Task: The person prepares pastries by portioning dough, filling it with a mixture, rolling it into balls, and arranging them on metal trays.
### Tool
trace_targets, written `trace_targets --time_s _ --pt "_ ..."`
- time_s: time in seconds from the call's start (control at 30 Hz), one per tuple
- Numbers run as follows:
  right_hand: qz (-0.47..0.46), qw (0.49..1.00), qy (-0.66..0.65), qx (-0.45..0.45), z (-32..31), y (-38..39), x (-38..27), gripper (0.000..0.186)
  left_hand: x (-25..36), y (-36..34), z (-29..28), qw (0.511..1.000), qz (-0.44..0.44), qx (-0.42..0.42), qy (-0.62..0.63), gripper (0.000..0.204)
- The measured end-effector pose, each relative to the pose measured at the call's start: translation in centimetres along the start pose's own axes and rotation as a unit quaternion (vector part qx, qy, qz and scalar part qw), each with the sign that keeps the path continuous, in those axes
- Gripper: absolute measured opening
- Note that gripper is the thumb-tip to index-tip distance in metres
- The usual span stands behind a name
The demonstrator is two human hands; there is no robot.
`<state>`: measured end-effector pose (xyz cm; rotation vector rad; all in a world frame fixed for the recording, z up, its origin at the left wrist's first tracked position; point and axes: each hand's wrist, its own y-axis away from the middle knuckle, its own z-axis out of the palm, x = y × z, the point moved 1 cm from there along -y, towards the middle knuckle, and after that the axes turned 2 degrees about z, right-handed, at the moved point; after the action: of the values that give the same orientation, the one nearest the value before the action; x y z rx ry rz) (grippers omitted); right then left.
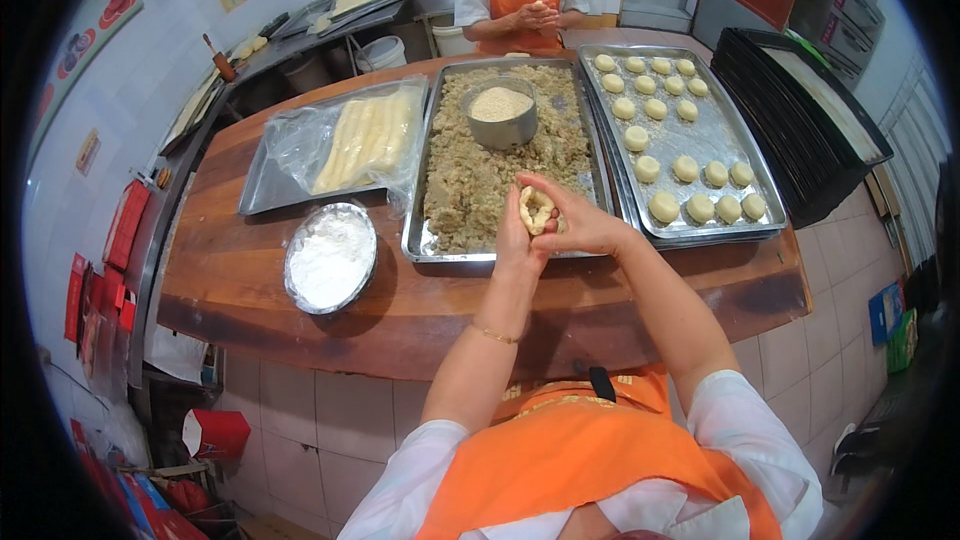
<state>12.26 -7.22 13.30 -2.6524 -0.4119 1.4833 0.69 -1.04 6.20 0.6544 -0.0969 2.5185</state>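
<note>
Between both hands sits a piece of dough (535, 210), cupped with an opening at its top and some filling showing inside. My left hand (513, 230) wraps its near-left side, while my right hand (588, 223) closes on it from the right, fingers at the rim. Both hands hover over the front edge of a metal tray of crumbly brownish-green filling (465, 185). Set in that filling is a round metal tin (510, 128) of pale grains. To the right, a metal tray (712, 135) carries rows of round, pale dough balls (663, 206).
A metal bowl of white flour (330, 258) stands left on the wooden table (230, 270). Behind it, a tray (275, 175) holds long dough strips (365, 140) under plastic. Across the table a co-worker (525, 5) in an orange apron works with both hands together. Black trays (800, 110) are stacked right.
</note>
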Motion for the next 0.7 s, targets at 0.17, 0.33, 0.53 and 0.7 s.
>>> trace_targets --time_s 0.17,0.33,0.53,0.7 --pt "-0.065 0.993 0.082 0.056 0.1 0.5 -0.1 0.070 -0.4 2.6 1.8 0.997 -0.067 -0.031 0.019 0.049" --pt "-0.100 0.982 0.073 0.144 1.4 0.8 0.1 0.053 -1.8 2.6 0.9 0.997 -0.033 -0.071 0.019 0.046" --pt "-0.131 0.970 0.019 0.203 1.4 1.6 -2.6 0.056 -0.4 5.7 2.1 0.991 -0.014 -0.125 -0.040 0.045" --pt "-0.112 0.984 0.025 0.137 2.1 2.5 -3.4 0.062 0.4 5.1 -0.9 0.968 -0.078 -0.239 0.001 0.037"
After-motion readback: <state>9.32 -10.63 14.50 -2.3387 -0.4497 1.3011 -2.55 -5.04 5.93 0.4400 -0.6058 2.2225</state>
